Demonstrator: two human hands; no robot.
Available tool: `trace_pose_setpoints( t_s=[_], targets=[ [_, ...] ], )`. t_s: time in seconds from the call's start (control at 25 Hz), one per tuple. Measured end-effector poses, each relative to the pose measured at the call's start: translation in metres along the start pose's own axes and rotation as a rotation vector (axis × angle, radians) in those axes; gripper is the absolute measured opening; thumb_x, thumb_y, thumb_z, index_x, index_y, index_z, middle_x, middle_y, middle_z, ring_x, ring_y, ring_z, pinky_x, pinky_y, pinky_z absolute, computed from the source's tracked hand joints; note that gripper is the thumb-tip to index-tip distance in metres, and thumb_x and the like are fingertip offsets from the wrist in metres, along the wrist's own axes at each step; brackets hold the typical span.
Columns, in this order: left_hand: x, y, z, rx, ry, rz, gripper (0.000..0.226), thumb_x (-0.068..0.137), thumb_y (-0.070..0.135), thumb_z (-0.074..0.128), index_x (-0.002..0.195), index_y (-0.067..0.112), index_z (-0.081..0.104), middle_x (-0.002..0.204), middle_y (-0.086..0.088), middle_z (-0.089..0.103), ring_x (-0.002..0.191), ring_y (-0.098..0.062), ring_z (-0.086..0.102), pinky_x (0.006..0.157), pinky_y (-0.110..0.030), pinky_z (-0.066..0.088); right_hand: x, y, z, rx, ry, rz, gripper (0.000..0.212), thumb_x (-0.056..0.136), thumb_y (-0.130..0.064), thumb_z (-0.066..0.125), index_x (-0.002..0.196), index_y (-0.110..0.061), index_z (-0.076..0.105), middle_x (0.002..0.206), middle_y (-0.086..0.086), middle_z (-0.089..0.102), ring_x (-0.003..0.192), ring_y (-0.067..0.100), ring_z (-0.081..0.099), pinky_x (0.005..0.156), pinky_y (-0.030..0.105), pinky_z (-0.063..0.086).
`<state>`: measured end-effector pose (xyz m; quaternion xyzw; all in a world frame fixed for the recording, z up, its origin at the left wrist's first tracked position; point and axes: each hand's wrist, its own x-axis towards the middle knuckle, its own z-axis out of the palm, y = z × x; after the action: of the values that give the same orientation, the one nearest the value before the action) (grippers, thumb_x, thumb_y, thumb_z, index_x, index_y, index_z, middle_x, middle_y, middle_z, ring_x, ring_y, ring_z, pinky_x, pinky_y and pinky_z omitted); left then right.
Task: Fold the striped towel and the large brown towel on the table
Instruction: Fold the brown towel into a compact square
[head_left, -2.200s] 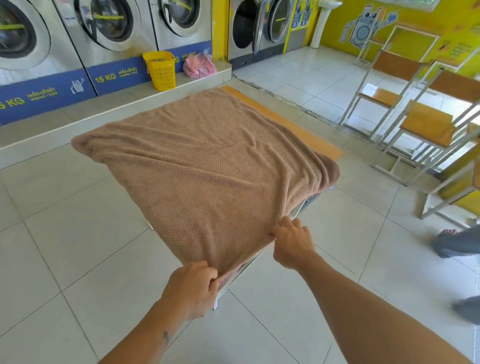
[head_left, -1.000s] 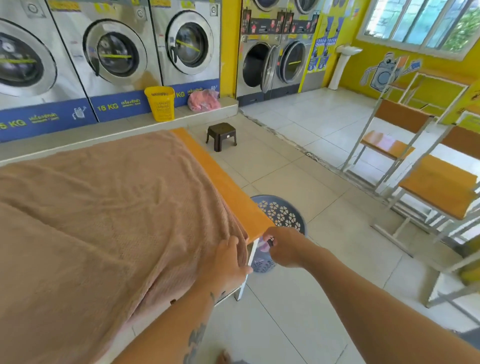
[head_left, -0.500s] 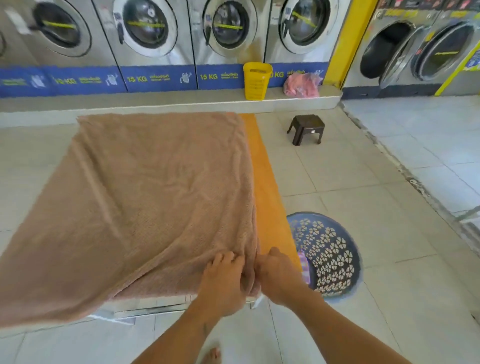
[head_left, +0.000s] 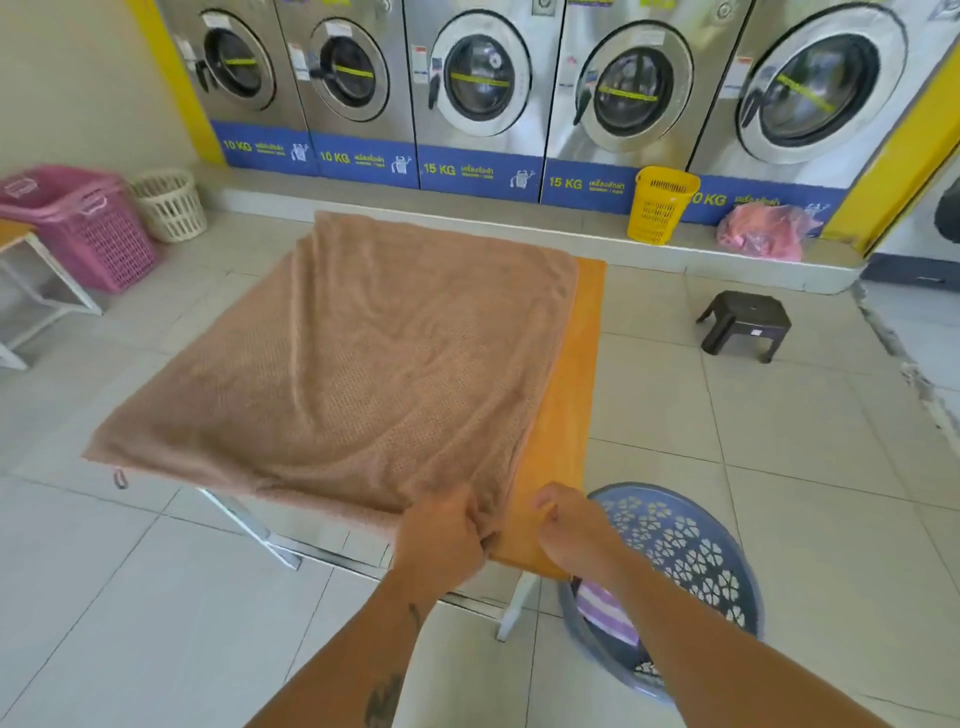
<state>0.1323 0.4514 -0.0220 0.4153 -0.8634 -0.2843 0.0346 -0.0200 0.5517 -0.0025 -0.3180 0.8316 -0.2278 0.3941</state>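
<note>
1. Gripping the large brown towel (head_left: 363, 364) at its near right corner, the left hand (head_left: 441, 540) bunches cloth in curled fingers.
2. The right hand (head_left: 571, 530) has slid off that corner onto the bare near right corner of the table (head_left: 576, 364). Its fingers are curled, but I cannot tell whether they hold anything.
3. Likely squaring up; no fold begun.
4. The towel lies spread, its long axis seemingly running from near edge to far edge, and it overhangs the left edge.

The large brown towel (head_left: 363, 374) was a light, warm brown with a fine waffle weave. The strip of table (head_left: 571, 389) beside it was bright orange. The striped towel (head_left: 605, 610) showed purple and white bands inside a blue-grey basket (head_left: 691, 545) pierced with flower shapes. Further off were a yellow basket (head_left: 660, 208), a pink basket (head_left: 88, 228), a cream basket (head_left: 169, 205) and a dark brown stool (head_left: 745, 322) — and silver washing machines (head_left: 478, 104) with blue, white-lettered bands.
</note>
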Motion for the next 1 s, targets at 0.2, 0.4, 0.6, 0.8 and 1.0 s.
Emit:
trace_pose_setpoints(
  t_s=[0.2, 0.4, 0.6, 0.8, 1.0],
  targets=[
    [-0.004, 0.008, 0.023, 0.335, -0.151, -0.053, 0.036, 0.088, 0.052, 0.038, 0.100, 0.021, 0.053, 0.103, -0.001, 0.055, 0.097, -0.024, 0.056, 0.086, -0.038, 0.050, 0.023, 0.001, -0.027, -0.125, -0.019, 0.014, 0.034, 0.087, -0.001, 0.042, 0.107, -0.023, 0.058, 0.073, 0.005, 0.058, 0.054, 0.016, 0.050, 0.047, 0.026, 0.037],
    [0.009, 0.025, 0.030, 0.332, 0.025, 0.068, 0.027, 0.093, 0.037, 0.040, 0.115, 0.021, 0.045, 0.116, -0.001, 0.050, 0.107, -0.023, 0.046, 0.094, -0.038, 0.042, 0.051, -0.009, -0.041, -0.335, -0.031, -0.101, 0.049, 0.082, -0.005, 0.052, 0.127, -0.023, 0.050, 0.095, 0.003, 0.052, 0.085, 0.022, 0.056, 0.066, 0.032, 0.048],
    [0.047, 0.049, 0.033, 0.260, -0.011, -0.069, 0.040, 0.091, 0.037, 0.049, 0.128, 0.021, 0.041, 0.126, -0.003, 0.043, 0.117, -0.026, 0.043, 0.102, -0.041, 0.039, 0.084, -0.023, -0.078, -0.733, 0.081, -0.272, 0.065, 0.082, -0.014, 0.059, 0.142, -0.020, 0.034, 0.127, 0.009, 0.040, 0.118, 0.031, 0.041, 0.081, 0.038, 0.047],
    [0.082, 0.067, 0.045, 0.209, 0.077, -0.255, 0.043, 0.093, 0.036, 0.049, 0.132, 0.024, 0.038, 0.129, -0.001, 0.039, 0.121, -0.025, 0.040, 0.101, -0.042, 0.041, 0.153, -0.018, -0.122, -0.872, 0.055, -0.337, 0.061, 0.084, -0.016, 0.057, 0.140, -0.018, 0.034, 0.131, 0.011, 0.038, 0.119, 0.033, 0.039, 0.085, 0.041, 0.050],
    [0.117, 0.087, 0.048, 0.332, 0.061, -0.368, 0.036, 0.093, 0.018, 0.052, 0.128, 0.019, 0.045, 0.129, -0.003, 0.043, 0.119, -0.024, 0.044, 0.096, -0.039, 0.046, 0.219, -0.003, -0.156, -0.953, 0.020, -0.471, 0.072, 0.082, -0.019, 0.060, 0.146, -0.020, 0.029, 0.139, 0.011, 0.035, 0.122, 0.035, 0.038, 0.090, 0.044, 0.049]
  ],
)
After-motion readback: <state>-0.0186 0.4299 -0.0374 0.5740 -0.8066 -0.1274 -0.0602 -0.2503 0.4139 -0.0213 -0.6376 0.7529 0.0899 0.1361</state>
